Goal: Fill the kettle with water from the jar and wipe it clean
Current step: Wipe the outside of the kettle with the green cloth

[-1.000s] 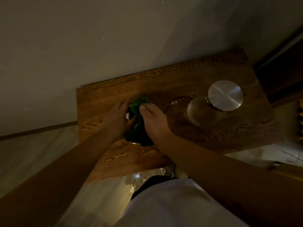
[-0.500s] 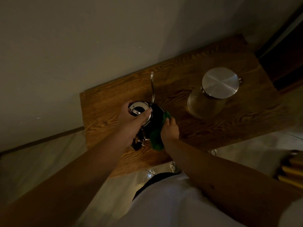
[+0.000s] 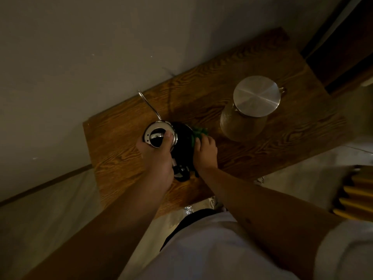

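A black kettle (image 3: 182, 141) with a steel-rimmed lid and a thin curved spout stands on the wooden table (image 3: 262, 156), left of centre. My left hand (image 3: 156, 156) grips the kettle from the left, thumb resting on the lid. My right hand (image 3: 205, 151) presses a green cloth (image 3: 198, 134) against the kettle's right side. A glass jar (image 3: 242, 120) with a round steel lid stands to the right, apart from both hands.
A pale wall runs along the table's far edge. Dark furniture stands at the far right. Yellow slats show at the lower right by the floor. My white shirt fills the bottom of the view.
A second ago both hands covered the kettle with the cloth on top. The cloth has since moved to the kettle's right side, baring the lid and spout. The view has also shifted.
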